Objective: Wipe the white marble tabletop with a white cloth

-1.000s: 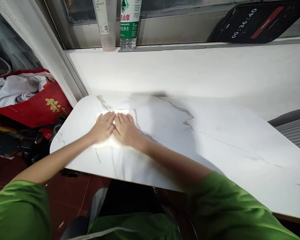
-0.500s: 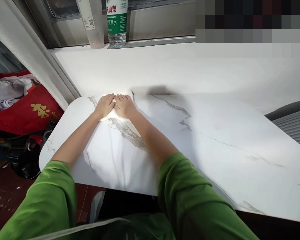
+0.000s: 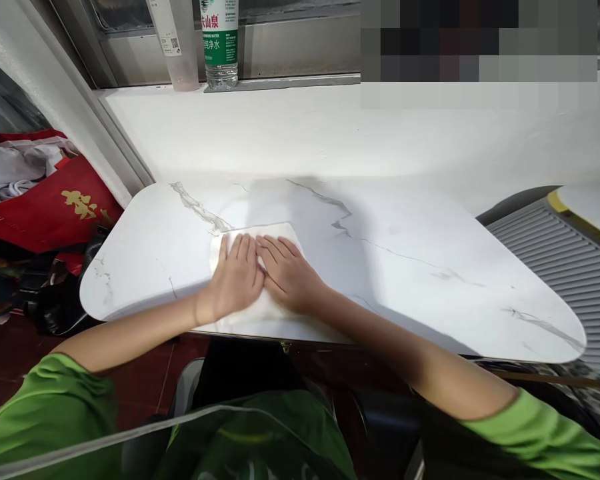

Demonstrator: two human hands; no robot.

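A white cloth [image 3: 253, 310] lies spread on the marble-patterned white tabletop [image 3: 410, 293], close to its front edge. My left hand [image 3: 237, 277] presses flat on the cloth, fingers stretched forward. Right beside it, my right hand [image 3: 290, 273] also lies flat on the cloth, its fingers pointing forward and to the left. The two hands touch at the thumbs. Part of the cloth is hidden under my palms.
On the window ledge behind the table stand a water bottle [image 3: 221, 57] with a green label and a cloudy plastic bottle [image 3: 177, 50]. A red bag [image 3: 55, 200] holds white fabric at the left. A grey ribbed seat [image 3: 545, 253] is at the right.
Both hands have come back with the cloth from the table's far edge by the wall to near the front edge, slightly rightward. My elbows are now bent outward. The view has shifted slightly.
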